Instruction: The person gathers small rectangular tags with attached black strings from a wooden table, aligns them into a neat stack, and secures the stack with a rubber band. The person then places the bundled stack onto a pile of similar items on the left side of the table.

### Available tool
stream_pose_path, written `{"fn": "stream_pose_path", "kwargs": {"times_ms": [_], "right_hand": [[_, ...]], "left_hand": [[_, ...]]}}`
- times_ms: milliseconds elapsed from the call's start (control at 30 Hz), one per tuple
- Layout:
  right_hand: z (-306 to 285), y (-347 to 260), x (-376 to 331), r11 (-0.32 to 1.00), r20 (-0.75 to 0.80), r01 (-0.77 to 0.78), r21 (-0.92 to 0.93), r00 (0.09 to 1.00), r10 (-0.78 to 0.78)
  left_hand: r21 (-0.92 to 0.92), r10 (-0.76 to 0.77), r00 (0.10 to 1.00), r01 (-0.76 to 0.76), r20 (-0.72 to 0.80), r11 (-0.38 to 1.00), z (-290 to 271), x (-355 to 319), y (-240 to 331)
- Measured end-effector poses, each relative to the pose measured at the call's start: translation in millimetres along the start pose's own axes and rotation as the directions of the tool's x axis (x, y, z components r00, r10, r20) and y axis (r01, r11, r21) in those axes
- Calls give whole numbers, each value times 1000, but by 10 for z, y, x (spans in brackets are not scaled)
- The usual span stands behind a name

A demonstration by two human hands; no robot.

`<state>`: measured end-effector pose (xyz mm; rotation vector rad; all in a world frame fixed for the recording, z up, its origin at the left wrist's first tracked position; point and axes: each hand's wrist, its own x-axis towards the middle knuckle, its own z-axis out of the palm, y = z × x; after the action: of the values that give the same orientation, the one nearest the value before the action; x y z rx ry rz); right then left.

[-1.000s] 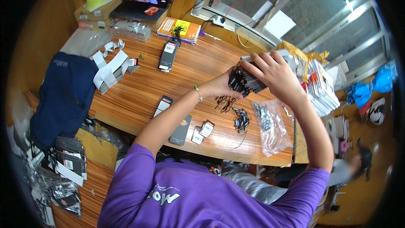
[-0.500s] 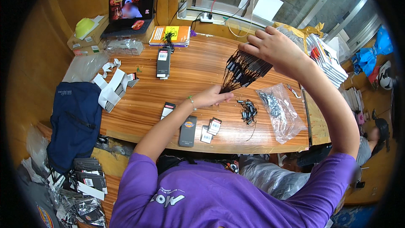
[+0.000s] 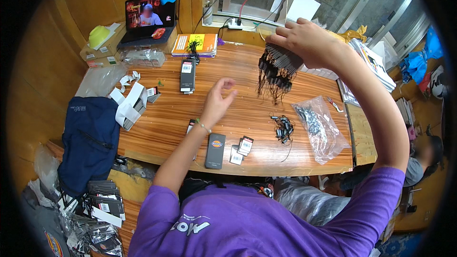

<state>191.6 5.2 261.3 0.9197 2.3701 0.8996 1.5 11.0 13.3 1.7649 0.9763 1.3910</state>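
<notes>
My right hand (image 3: 307, 43) is raised above the wooden table (image 3: 162, 128) and grips a thick bundle of black string tags (image 3: 278, 69) whose loose ends dangle down. My left hand (image 3: 218, 102) hovers over the table's middle with its fingers curled and apart, holding nothing. Below it lie a dark flat case (image 3: 215, 150) and small black and white paper tags (image 3: 241, 148). A small heap of black strings (image 3: 283, 128) sits on the table next to a clear plastic bag (image 3: 320, 131) holding more of them.
A stack of black tags (image 3: 187, 75) lies mid-table, white paper strips (image 3: 129, 104) at the left. A laptop (image 3: 145, 19) stands at the back left, notebooks (image 3: 195, 45) beside it. A navy garment (image 3: 88, 138) hangs over the left edge. Packaged items (image 3: 95, 209) lie on the floor.
My right hand has lifted the bundle higher and away from the left hand. My left hand has let go of the strings and drawn back toward the table's middle.
</notes>
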Motion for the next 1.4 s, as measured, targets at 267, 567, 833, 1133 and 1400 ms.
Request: {"fn": "stream_pose_path", "kwargs": {"times_ms": [267,567,833,1133,1400], "right_hand": [[-331,107,466,985,195,-36,171,981,2],[-924,-67,815,931,179,61,360,975,-133],[-806,-96,792,915,224,42,401,964,-142],[-837,-110,773,904,215,36,427,966,-140],[-836,-145,736,880,223,-1,474,968,-119]], "left_hand": [[-336,286,764,-97,579,937,854,-546,669],[-835,-162,986,58,-37,547,1156,122,-444],[-821,9,925,-341,-380,458,399,179,382],[-880,-118,896,-381,-427,285,10,225,672],[-888,-287,844,-399,-453,230,-219,323,775]]}}
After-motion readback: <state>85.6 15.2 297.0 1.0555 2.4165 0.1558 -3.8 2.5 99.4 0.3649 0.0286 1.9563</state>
